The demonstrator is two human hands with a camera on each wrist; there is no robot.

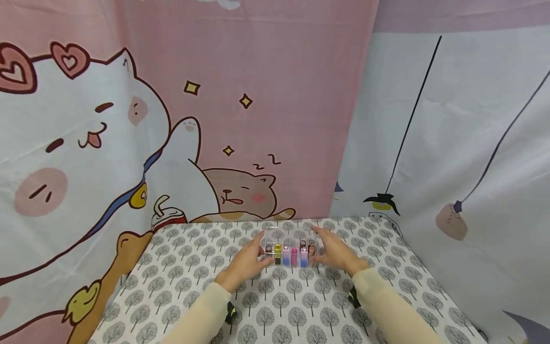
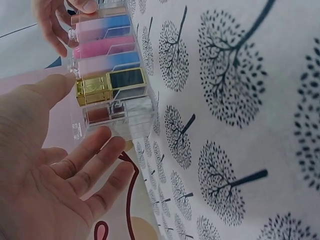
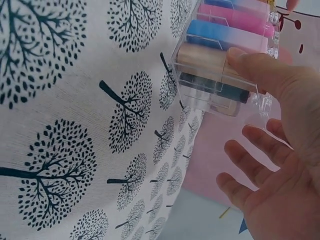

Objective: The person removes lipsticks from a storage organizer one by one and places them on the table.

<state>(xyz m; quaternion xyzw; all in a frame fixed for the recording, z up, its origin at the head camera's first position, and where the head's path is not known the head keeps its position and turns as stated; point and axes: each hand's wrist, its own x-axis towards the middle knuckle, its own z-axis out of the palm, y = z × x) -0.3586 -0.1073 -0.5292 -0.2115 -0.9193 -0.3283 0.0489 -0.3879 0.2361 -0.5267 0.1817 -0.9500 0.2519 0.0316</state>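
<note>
"Where was the box (image 1: 288, 233)?"
"On the cloth (image 1: 281, 329), between left hand (image 1: 246, 262) and right hand (image 1: 337, 249)."
"Fingers?"
"Both were loosely spread, gripping nothing; left thumb sat by the gold tube (image 2: 95, 90), right by the tan tube (image 3: 202, 56)."

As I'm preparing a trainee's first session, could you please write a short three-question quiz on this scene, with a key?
1. True or false: in the head view, the clear organizer is between the left hand and the right hand.
2. Multiple choice: the tablecloth is (a) striped, (b) tree-patterned, (c) plain.
3. Short answer: in the head view, what sits between the two pink-and-blue tubes?

Key: 1. True. 2. b. 3. The bright pink tube.
</note>
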